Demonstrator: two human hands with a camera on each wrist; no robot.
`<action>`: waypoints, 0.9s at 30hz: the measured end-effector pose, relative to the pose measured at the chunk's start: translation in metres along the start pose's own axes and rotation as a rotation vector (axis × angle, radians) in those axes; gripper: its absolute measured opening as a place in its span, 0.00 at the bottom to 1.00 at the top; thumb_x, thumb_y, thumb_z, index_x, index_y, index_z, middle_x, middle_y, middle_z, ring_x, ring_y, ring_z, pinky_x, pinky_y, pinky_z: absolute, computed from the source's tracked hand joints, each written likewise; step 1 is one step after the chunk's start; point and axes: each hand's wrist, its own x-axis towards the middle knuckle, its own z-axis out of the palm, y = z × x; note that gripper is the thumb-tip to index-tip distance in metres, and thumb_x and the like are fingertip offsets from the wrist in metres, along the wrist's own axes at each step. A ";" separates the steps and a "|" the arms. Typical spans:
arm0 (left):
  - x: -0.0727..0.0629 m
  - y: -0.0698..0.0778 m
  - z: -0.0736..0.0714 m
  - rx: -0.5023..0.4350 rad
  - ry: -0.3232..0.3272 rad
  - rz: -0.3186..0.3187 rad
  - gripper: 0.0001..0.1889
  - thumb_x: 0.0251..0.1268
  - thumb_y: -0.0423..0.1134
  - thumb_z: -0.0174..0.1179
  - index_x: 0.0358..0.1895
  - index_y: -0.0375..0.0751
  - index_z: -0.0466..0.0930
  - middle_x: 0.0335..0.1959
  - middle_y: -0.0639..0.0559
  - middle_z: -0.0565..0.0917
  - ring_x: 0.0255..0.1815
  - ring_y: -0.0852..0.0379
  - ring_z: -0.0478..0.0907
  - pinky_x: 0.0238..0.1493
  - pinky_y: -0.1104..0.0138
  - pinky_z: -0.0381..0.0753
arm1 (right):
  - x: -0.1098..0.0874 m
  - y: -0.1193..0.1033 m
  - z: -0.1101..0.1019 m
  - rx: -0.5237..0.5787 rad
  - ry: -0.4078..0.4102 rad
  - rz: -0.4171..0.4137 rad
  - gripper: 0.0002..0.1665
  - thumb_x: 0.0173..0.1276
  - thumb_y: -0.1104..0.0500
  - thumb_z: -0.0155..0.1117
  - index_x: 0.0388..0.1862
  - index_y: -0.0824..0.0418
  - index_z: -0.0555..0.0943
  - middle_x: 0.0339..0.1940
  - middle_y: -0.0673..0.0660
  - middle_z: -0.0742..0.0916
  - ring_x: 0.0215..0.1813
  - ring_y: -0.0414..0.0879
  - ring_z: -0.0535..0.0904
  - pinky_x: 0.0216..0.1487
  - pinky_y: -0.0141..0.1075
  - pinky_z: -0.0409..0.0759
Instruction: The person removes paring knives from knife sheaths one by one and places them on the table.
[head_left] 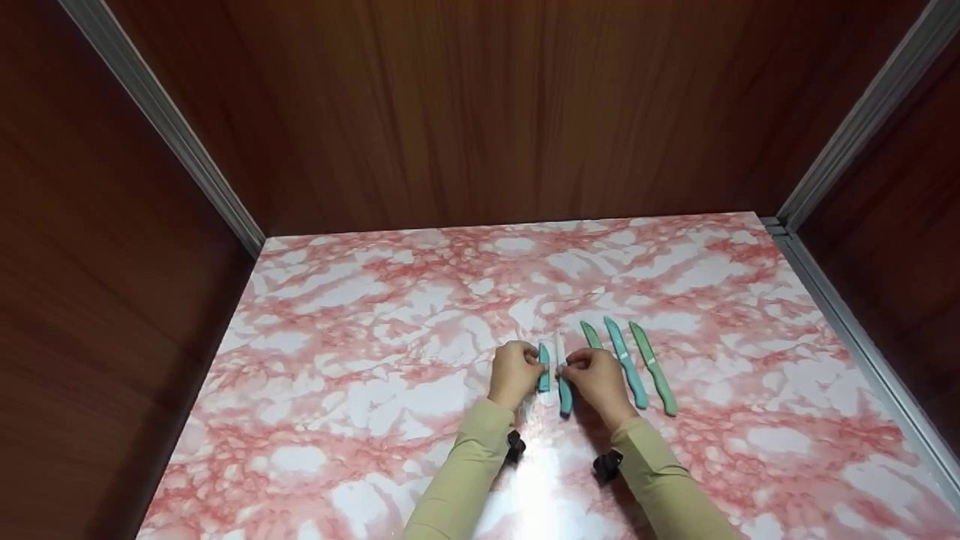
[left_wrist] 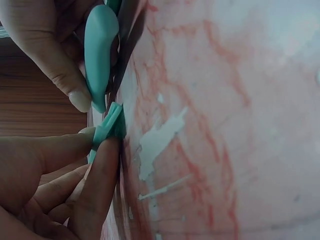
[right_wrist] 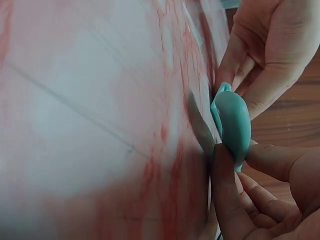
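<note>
My left hand (head_left: 514,370) pinches a teal knife sheath (head_left: 544,369) between thumb and fingers, low over the marbled tabletop. Just right of it, my right hand (head_left: 598,375) pinches a knife (head_left: 565,397) near where its teal handle meets the pale blade. That blade is bare and points away from me, side by side with the sheath. In the left wrist view the sheath's open end (left_wrist: 116,111) shows close to the rounded knife handle (left_wrist: 98,52). The right wrist view has the handle (right_wrist: 235,125) overlapping the sheath behind it.
Right of my right hand lie a green sheathed knife (head_left: 591,334), partly hidden by that hand, a blue sheathed knife (head_left: 626,364) and another green one (head_left: 654,369). Wood-grain panels (head_left: 480,112) wall in the red-and-white tabletop (head_left: 360,315) at the back and sides.
</note>
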 end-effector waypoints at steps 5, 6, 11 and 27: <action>-0.001 0.001 0.000 -0.020 -0.005 -0.023 0.07 0.46 0.26 0.70 0.30 0.30 0.83 0.18 0.53 0.79 0.16 0.63 0.73 0.19 0.72 0.75 | 0.000 0.000 -0.002 -0.023 0.007 0.002 0.09 0.58 0.63 0.69 0.37 0.68 0.84 0.27 0.56 0.84 0.28 0.47 0.77 0.29 0.37 0.76; -0.001 0.002 0.000 -0.022 -0.008 -0.029 0.07 0.46 0.26 0.70 0.31 0.29 0.83 0.18 0.53 0.78 0.16 0.63 0.73 0.18 0.72 0.75 | 0.000 0.000 -0.002 -0.030 0.007 -0.001 0.09 0.58 0.63 0.70 0.36 0.67 0.84 0.27 0.56 0.84 0.28 0.47 0.77 0.28 0.37 0.76; 0.000 0.003 0.000 0.000 -0.030 -0.048 0.08 0.48 0.27 0.70 0.33 0.30 0.84 0.18 0.56 0.78 0.18 0.64 0.73 0.21 0.72 0.76 | 0.001 0.000 -0.003 -0.042 0.007 -0.021 0.09 0.58 0.63 0.70 0.35 0.67 0.84 0.27 0.56 0.83 0.27 0.47 0.76 0.29 0.38 0.75; -0.002 0.002 0.003 0.005 -0.013 -0.025 0.08 0.48 0.27 0.69 0.33 0.31 0.84 0.18 0.56 0.78 0.19 0.64 0.72 0.25 0.70 0.76 | 0.001 0.002 -0.002 -0.055 0.027 -0.030 0.10 0.56 0.63 0.71 0.35 0.67 0.84 0.27 0.56 0.83 0.29 0.47 0.77 0.30 0.39 0.76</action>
